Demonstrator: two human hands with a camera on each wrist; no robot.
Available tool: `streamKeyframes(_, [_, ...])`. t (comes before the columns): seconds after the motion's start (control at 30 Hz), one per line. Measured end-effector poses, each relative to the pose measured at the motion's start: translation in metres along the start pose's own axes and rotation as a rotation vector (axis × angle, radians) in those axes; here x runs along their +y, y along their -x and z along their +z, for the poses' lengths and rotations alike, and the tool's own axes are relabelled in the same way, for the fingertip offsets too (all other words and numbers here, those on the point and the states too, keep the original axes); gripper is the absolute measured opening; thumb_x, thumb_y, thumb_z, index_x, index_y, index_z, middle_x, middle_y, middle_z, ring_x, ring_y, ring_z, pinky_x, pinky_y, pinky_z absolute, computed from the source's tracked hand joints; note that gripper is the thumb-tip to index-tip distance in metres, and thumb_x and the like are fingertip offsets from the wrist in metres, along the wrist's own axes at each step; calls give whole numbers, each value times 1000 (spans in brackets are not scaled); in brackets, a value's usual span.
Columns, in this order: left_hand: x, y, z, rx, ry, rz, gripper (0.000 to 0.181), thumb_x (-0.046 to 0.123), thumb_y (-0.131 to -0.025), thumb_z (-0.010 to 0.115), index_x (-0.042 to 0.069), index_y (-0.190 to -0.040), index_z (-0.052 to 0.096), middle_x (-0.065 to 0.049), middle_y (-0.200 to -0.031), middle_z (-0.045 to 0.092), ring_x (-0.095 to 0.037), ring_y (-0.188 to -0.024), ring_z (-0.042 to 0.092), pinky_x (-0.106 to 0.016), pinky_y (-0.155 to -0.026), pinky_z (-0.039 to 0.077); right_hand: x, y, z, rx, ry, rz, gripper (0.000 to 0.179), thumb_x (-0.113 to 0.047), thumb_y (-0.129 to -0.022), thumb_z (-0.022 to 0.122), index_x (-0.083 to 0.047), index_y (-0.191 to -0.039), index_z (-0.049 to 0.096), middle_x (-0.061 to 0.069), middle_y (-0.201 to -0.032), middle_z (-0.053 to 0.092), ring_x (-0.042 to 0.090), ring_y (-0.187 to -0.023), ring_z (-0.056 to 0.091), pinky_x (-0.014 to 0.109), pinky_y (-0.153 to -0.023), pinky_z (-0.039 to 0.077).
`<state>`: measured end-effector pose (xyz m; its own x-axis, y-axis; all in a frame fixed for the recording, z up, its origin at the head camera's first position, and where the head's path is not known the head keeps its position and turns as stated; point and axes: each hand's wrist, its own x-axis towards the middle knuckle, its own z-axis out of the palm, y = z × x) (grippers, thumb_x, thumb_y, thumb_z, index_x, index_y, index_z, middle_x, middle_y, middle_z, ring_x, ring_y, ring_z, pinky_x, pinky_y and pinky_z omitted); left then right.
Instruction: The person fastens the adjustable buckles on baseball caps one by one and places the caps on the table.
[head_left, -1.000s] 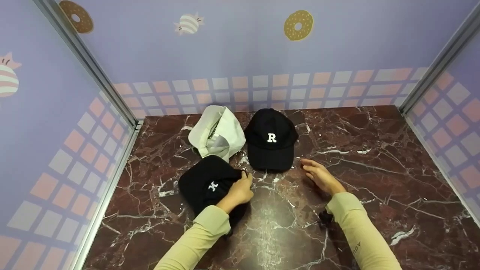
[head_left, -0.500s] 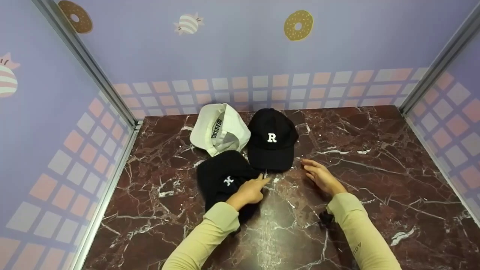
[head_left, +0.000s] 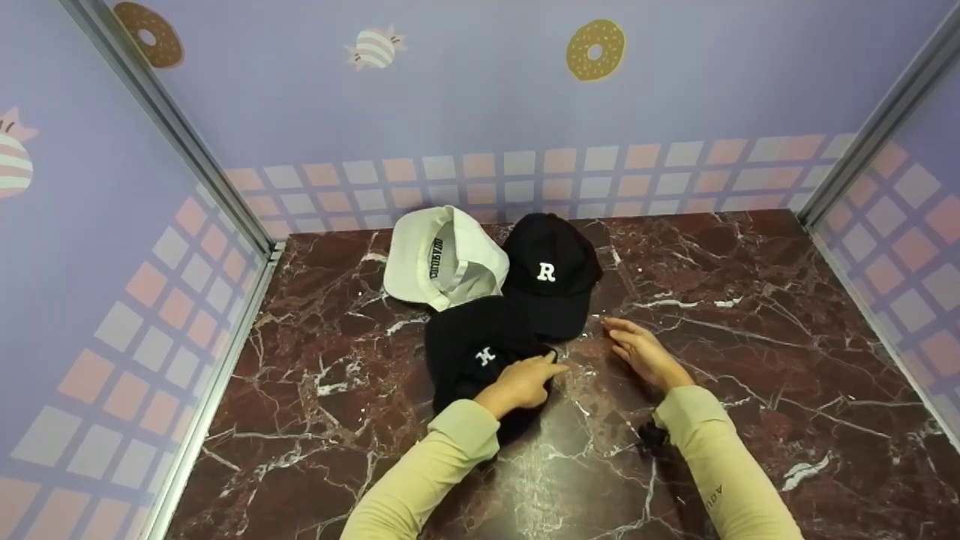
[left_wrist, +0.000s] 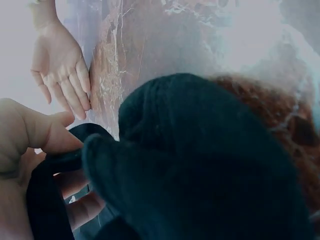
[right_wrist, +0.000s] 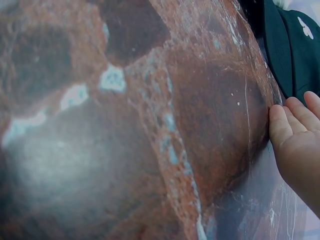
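Note:
My left hand (head_left: 523,384) grips a black cap (head_left: 465,345) with a small white emblem near the front of the marble surface. In the left wrist view, thumb and fingers (left_wrist: 82,210) pinch a narrow black band at the cap's edge. Behind it, a white cap (head_left: 480,251) lies tipped with its inside and dark lettering showing. A second black cap (head_left: 551,244), marked with a white R, sits right of the white one, its brim partly overlapped by the held cap. My right hand (head_left: 641,352) lies by that brim with fingers extended, holding nothing.
A dark red marble tabletop (head_left: 750,337) with white veins lies under everything. Lilac panels (head_left: 480,90) with checks and printed sweets stand behind and at both sides, joined by grey metal corner posts (head_left: 847,142).
My left hand has moved right with the gripped black cap, which now overlaps the R cap's brim. The white cap has shifted right and the R cap slightly. My right hand stays put.

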<state>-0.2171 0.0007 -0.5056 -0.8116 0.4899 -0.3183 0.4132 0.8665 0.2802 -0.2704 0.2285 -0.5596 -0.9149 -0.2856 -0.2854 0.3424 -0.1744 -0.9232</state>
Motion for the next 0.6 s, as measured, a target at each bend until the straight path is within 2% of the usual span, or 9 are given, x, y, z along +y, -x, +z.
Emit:
streamKeyframes(0.27, [10, -9, 4, 11, -98, 66, 57, 4, -78, 53, 33, -127, 46, 3, -141, 35, -16, -129, 33, -34, -97, 38, 0, 0, 0, 2, -4, 4, 53, -9, -91, 41, 8, -135, 18, 22, -144, 14, 25, -132, 16, 39, -109, 14])
streamKeyframes(0.6, [19, -16, 5, 11, -208, 195, 58, 6, -78, 56, 36, -126, 46, 8, -140, 35, -15, -130, 31, -34, -96, 37, -1, 1, 0, -6, -27, 2, 52, -6, -91, 37, 8, -136, 15, 23, -145, 11, 26, -135, 10, 40, -110, 13])
